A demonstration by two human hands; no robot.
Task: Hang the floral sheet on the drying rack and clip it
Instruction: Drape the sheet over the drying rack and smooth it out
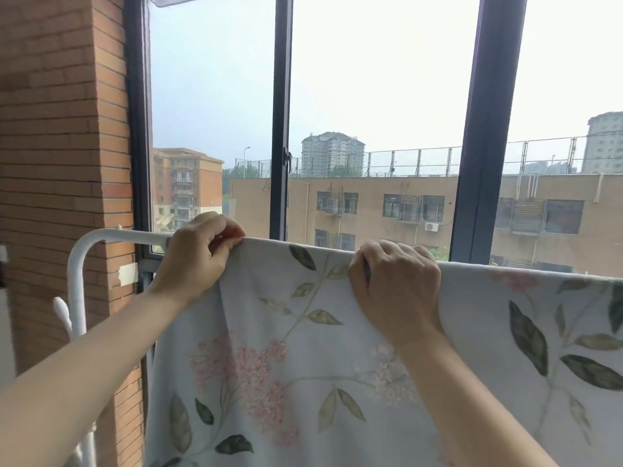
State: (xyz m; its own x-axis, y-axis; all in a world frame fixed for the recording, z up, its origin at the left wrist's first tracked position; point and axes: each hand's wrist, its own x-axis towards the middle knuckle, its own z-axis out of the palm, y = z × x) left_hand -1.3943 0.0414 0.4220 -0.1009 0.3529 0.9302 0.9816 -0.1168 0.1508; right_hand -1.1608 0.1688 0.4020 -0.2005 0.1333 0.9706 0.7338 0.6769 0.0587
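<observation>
The floral sheet [303, 348], pale blue with pink blooms and green leaves, hangs over the top bar of the white drying rack [111, 234] and spreads down and to the right. My left hand [199, 257] pinches the sheet's upper left corner at the bar, something small and red showing between its fingertips. My right hand [397, 281] grips the draped top edge over the bar, fingers curled round it, with a dark thing partly hidden under the thumb. No clip is plainly visible.
A brick wall [57, 146] stands close on the left. Dark window frames [281, 129] and glass lie right behind the rack. A white hook [62, 311] sticks up from the rack's left post.
</observation>
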